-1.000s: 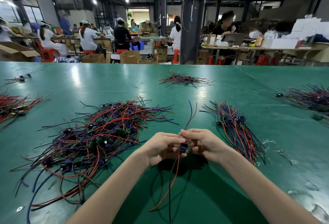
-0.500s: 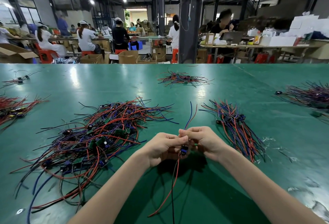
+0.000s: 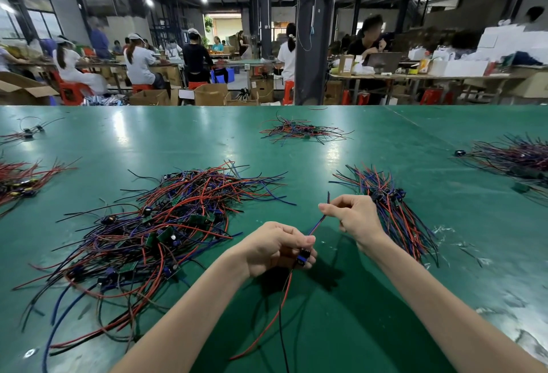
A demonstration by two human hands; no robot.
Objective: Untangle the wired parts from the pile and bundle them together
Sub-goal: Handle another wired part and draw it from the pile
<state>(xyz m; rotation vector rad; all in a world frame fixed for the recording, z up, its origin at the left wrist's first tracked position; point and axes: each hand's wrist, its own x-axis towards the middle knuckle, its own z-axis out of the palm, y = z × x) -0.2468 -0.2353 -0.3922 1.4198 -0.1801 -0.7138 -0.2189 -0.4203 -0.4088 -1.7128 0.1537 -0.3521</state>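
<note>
My left hand (image 3: 274, 249) grips one wired part (image 3: 304, 255) by its small dark component, above the green table. Red and black wires hang from it toward me. My right hand (image 3: 354, 218) pinches the same part's blue and red wires (image 3: 318, 222), stretched up and to the right of the left hand. The tangled pile (image 3: 166, 224) of red, blue and black wired parts lies to the left of my hands. A sorted bundle (image 3: 391, 209) of wired parts lies just behind and to the right of my right hand.
The green table (image 3: 341, 328) spreads all around. More wire heaps lie at the far centre (image 3: 302, 130), far right (image 3: 517, 157) and far left (image 3: 20, 181). Scraps of clear tape (image 3: 444, 231) lie right of the bundle. People work at benches beyond the far edge.
My hands were together on the component. Now the right hand has slid away up and to the right along the blue and red wires, pulling them straight.
</note>
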